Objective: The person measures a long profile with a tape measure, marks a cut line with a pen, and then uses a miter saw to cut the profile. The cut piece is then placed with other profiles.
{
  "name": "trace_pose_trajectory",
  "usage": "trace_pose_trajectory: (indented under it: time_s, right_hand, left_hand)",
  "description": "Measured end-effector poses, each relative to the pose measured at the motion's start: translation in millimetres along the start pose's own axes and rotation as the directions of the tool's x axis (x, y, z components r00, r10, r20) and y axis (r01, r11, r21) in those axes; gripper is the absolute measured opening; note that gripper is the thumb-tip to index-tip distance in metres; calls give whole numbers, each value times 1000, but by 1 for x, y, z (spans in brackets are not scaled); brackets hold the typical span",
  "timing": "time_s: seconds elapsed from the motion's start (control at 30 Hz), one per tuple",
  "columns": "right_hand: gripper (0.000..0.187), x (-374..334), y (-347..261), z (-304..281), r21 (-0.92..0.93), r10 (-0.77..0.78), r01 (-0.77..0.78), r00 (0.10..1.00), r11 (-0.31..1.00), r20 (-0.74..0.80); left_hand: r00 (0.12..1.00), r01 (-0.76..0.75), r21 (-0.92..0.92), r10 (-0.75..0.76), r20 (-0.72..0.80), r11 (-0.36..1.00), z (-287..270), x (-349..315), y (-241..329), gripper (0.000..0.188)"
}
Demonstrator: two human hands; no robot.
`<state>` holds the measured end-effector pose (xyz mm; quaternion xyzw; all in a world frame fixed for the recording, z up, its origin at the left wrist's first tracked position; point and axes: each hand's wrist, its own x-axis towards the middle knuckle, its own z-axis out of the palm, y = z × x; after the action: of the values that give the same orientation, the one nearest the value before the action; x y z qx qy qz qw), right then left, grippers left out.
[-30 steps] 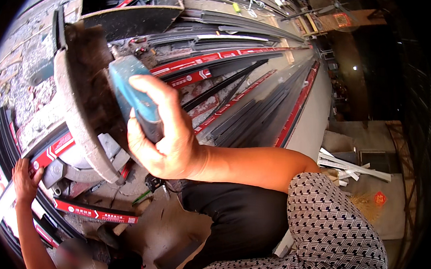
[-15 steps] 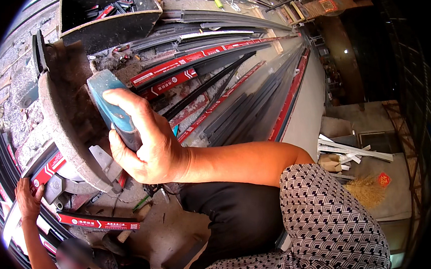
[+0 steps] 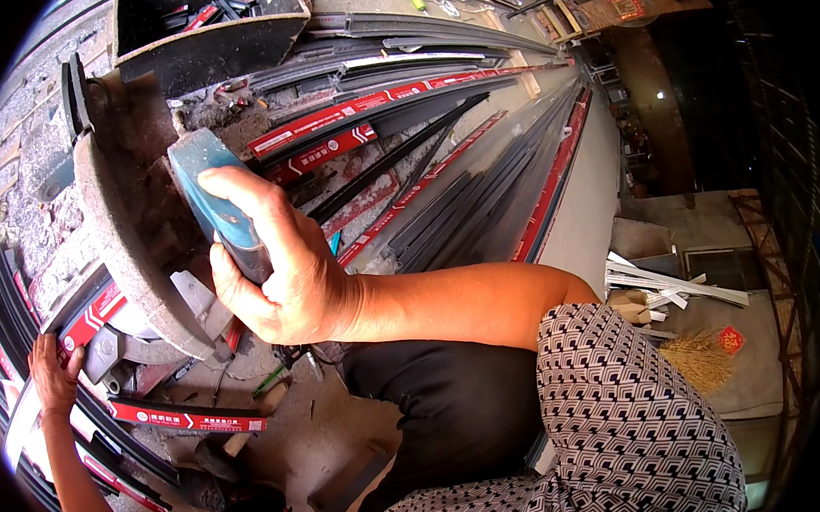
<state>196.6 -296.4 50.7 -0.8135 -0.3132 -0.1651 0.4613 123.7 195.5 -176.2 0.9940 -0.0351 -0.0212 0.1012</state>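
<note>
My right hand [image 3: 282,272] is closed round the blue handle [image 3: 213,183] of a cut-off saw, its thumb lying along the top. Left of that hand, the saw's curved grey blade guard [image 3: 120,238] arches down toward the workpiece, coated in dust. At the lower left my left hand [image 3: 53,375] grips a dark profile bar [image 3: 95,316] with a red printed label, holding it by the saw's clamp [image 3: 103,357]. The guard hides the bar's far part, and I cannot see where the blade meets it.
A dark open box [image 3: 206,56] with short offcuts stands at the upper left. Long dark profiles [image 3: 469,203] with red labels fan across the floor. Another labelled piece [image 3: 184,418] lies below the saw. White strips [image 3: 676,286] and a straw broom [image 3: 699,358] are at the right.
</note>
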Motion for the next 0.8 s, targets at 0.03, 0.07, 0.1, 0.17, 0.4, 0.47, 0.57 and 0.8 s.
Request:
trace_pose_trajectory:
  time_s: [0.03,0.07,0.1,0.17,0.4,0.47,0.57,0.8]
  right_hand:
    - [64,0,0,0,0,-5,5,1000,1000,-2]
    - [64,-1,0,0,1,-1,1,1000,1000,-1]
    - [64,-2,0,0,1,4,-4,1000,1000,-1]
    - [64,-4,1,0,-2,8,-8,1000,1000,0]
    - [64,-6,3,3,-7,-48,48,998,999,-31]
    - [64,-8,4,3,-7,-53,53,998,999,-34]
    - [64,-12,6,3,-1,-39,39,999,999,-18]
    - [65,-20,8,2,18,-11,10,999,1000,34]
  left_hand:
    - [1000,-1,-11,1,-1,1000,0,-1,-1,72]
    - [1000,-2,-23,2,-2,1000,1,-2,-3,73]
    - [1000,6,-31,-5,14,999,-2,0,0,73]
    - [999,19,-32,-18,38,999,-2,1,2,73]
    - [999,22,-17,-21,32,1000,3,0,-6,75]
    - [999,23,-14,-22,37,1000,4,-1,-6,75]
    - [998,30,-14,-29,53,999,2,1,-5,75]
    - [1000,8,-8,-8,6,1000,6,1,-6,72]
